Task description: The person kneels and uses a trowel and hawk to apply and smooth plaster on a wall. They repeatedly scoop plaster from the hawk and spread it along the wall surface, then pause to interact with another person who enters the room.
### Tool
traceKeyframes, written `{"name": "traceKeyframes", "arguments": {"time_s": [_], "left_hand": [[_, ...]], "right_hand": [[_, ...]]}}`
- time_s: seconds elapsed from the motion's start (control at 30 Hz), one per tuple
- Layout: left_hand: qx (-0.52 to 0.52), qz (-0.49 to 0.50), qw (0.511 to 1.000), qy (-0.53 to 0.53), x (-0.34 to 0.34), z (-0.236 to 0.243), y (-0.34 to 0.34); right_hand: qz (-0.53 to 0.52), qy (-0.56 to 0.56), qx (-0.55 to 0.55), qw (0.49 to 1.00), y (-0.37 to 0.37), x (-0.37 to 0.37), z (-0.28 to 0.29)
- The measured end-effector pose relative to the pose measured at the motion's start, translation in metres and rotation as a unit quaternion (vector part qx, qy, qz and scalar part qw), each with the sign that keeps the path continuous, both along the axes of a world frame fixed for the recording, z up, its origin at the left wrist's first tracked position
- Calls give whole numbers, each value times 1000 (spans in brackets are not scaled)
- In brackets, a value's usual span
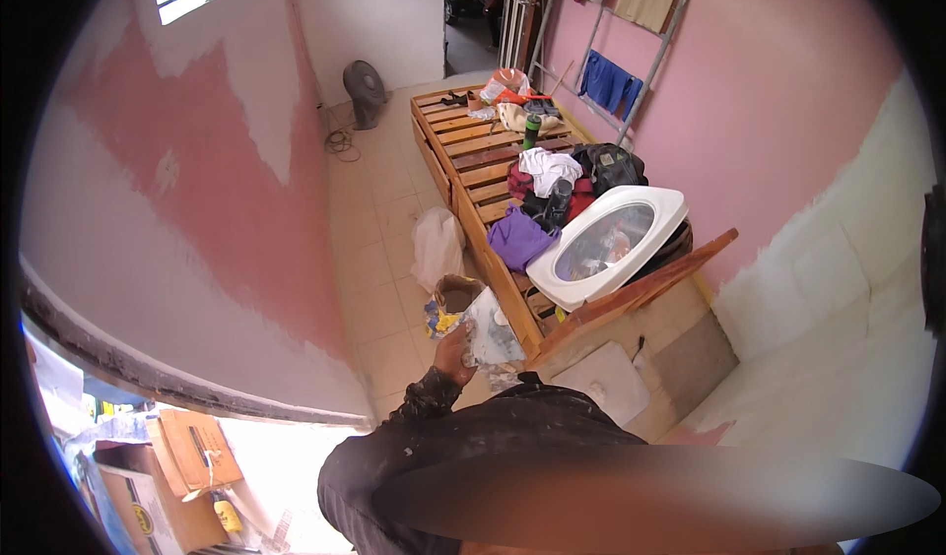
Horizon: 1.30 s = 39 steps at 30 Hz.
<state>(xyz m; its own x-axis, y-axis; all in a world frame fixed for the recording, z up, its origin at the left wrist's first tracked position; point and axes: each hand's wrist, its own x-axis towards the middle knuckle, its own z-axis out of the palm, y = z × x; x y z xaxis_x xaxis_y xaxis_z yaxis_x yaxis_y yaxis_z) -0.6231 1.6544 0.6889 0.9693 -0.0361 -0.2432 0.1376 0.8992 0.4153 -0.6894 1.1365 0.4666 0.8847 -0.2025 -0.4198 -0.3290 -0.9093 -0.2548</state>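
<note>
My left hand (454, 354), at the end of a dark sleeve spattered with pale specks, is closed on the near left side of a flat board (494, 326) smeared with white. Just beyond the board, an open bag (457, 295) with a brownish inside and a yellow and blue outer side stands on the tiled floor; the board overlaps part of it. My fingers are only partly visible against the board. My right hand does not appear in the picture.
A slatted wooden bed frame (477, 176) runs along the right. On it lie a white-rimmed oval-window lid (645, 203), a purple cloth (519, 239) and clothes. A pale plastic bag (437, 244) sits beside it. A black fan (366, 90) stands farther back; cardboard boxes (195, 449) are at lower left.
</note>
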Motion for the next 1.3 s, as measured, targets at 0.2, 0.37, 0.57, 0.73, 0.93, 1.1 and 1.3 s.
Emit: {"name": "traceKeyframes", "arguments": {"time_s": [0.2, 0.37, 0.57, 0.73, 0.93, 1.1, 1.3], "left_hand": [[48, -115, 991, -40, 41, 28, -9], [245, -100, 949, -174, 70, 40, -37], [-65, -225, 968, -87, 54, 30, -76], [-143, -228, 959, -92, 55, 67, -67], [-158, -257, 948, -100, 71, 93, -54], [-116, -237, 949, -172, 70, 147, -93], [-147, -266, 934, -186, 66, 167, -142]], "right_hand": [[-175, 31, -29, 984, -35, -61, -5], [-196, -86, -71, 974, -2, 12, 44], [-48, -396, 13, 917, 23, 54, 78], [65, -498, -74, 861, 59, 84, 153], [70, -390, 285, 873, 146, 99, 399], [310, -471, 396, 725, 125, 96, 478], [264, -641, 210, 690, 69, 86, 406]]}}
